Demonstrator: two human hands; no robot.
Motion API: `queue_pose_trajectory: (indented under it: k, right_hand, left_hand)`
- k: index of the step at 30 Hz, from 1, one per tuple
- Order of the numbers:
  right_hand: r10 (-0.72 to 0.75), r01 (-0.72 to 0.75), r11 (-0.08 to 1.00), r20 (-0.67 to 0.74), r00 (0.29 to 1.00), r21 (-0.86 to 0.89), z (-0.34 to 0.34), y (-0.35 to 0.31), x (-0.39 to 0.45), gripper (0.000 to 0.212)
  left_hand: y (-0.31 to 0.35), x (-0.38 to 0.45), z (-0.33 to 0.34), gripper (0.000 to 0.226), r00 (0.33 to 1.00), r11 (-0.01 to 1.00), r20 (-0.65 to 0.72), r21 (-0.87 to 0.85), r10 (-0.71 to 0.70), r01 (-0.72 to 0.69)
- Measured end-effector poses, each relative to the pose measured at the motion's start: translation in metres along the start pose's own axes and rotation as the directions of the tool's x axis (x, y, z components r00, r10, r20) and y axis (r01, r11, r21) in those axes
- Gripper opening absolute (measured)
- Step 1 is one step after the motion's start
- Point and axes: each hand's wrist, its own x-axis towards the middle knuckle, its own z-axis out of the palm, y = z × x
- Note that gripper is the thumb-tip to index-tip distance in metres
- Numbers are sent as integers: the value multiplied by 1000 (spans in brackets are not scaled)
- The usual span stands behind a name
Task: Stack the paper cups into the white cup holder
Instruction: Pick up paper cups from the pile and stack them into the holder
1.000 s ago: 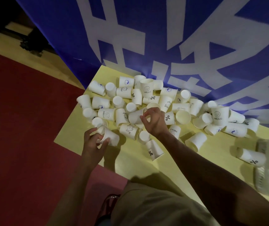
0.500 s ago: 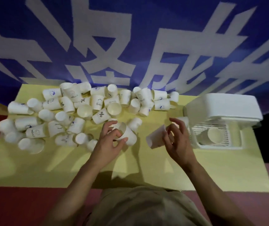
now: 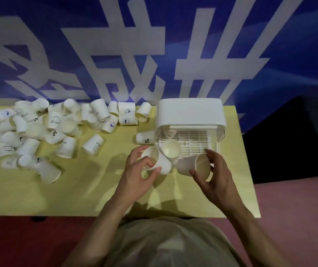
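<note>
The white cup holder (image 3: 190, 114) stands at the back right of the yellow table, its slatted tray open toward me. One paper cup (image 3: 171, 151) sits upright in the tray's front left corner. My left hand (image 3: 139, 174) grips a tilted paper cup (image 3: 159, 160) just left of the tray. My right hand (image 3: 215, 176) holds another paper cup (image 3: 194, 166) on its side, mouth to the right, in front of the tray. A cup with a percent mark (image 3: 145, 138) lies beside the holder's left wall.
Several loose paper cups (image 3: 54, 128) lie heaped over the left half of the yellow table (image 3: 77, 189). A blue banner with white characters (image 3: 154, 54) hangs behind. A dark box (image 3: 293, 139) stands to the right of the table.
My view has swung right from the cup pile to the holder. Both hands, each with a cup, have moved right and now sit at the tray's front.
</note>
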Motion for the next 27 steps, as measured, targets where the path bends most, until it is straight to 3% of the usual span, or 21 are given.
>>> queue_pose_trajectory:
  k: [5,12,21,27]
  right_hand:
    - [-4,5,999,23,1000,-54,-44,36,13,73]
    - [-88,103,987,117,989,-126,-36,71,45,66]
    - [-107,234,918,369,923,-321,-8,105,96,73]
    - [-65,252,895,451,890,-368,9,125,101,78]
  left_hand:
    - [42,12,41,20,1000,999,7,21,30,-30]
    - [62,27,67,16,1000,998,-16,54,13,-12]
    - [63,16,69,62,995,996,-99,80,-28,36]
    - [66,14,77,69,994,990,-66,105,-85,92]
